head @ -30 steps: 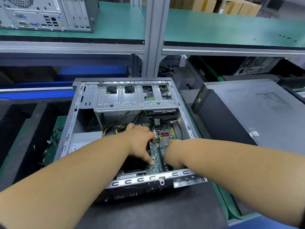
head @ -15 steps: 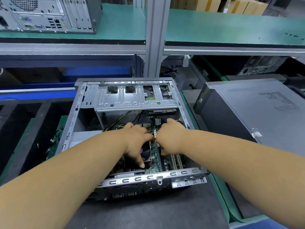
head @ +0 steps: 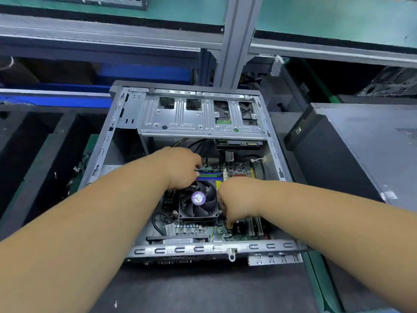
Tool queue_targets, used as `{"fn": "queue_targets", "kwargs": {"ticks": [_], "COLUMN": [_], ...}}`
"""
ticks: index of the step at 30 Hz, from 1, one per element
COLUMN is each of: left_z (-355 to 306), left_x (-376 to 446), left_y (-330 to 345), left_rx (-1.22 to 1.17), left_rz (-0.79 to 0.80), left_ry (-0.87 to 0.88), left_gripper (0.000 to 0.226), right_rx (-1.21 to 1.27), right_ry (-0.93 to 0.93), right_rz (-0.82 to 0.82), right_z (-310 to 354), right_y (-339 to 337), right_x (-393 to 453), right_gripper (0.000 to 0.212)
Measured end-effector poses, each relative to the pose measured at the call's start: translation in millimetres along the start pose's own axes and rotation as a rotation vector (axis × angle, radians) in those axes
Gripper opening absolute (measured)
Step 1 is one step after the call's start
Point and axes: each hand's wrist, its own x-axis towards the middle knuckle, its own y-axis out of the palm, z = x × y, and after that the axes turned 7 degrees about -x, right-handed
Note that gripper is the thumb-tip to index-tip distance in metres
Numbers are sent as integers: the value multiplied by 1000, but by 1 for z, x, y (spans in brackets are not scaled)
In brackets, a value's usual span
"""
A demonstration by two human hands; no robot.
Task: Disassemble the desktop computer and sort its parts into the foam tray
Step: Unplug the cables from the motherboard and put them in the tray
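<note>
The open desktop computer case [head: 126, 123] lies flat in front of me, with the motherboard [head: 239, 168] exposed. A black CPU fan [head: 198, 199] with a purple sticker sits mid-board. My left hand [head: 180, 168] reaches in beyond the fan. Its fingers are curled at the left end of the blue and green memory slots [head: 209, 175], and the fingertips are hidden. My right hand [head: 234, 202] is to the right of the fan. Its fingers point down and pinch at a small connector [head: 230, 228] near the board's front edge. The black foam tray [head: 61, 136] lies to the left of the case.
A metal drive cage [head: 198, 118] spans the far half of the case, with a drive [head: 239, 144] under it. A second, closed computer case [head: 361, 154] lies to the right. A grey upright post [head: 234, 41] and a green shelf [head: 180, 10] stand behind.
My left hand has moved off the fan toward the memory slots, uncovering the fan. My right hand has come back from the far side to the board's near edge. The view has tilted down.
</note>
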Motion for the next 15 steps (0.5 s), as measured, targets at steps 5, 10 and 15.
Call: {"fn": "queue_targets", "kwargs": {"ticks": [5, 10, 15], "left_z": [5, 10, 11], "left_x": [9, 11, 12], "left_y": [1, 2, 3], "left_rx": [-4, -66, -88], "left_rz": [-69, -32, -12], "left_ry": [7, 15, 23], "left_gripper": [29, 29, 28], "right_rx": [99, -38, -162], "right_ry": [-32, -20, -5], "right_rz": [97, -4, -82], "right_z": [2, 13, 17], "right_y": [5, 11, 17], "right_x": [-10, -9, -7], "right_gripper": [27, 32, 26]}}
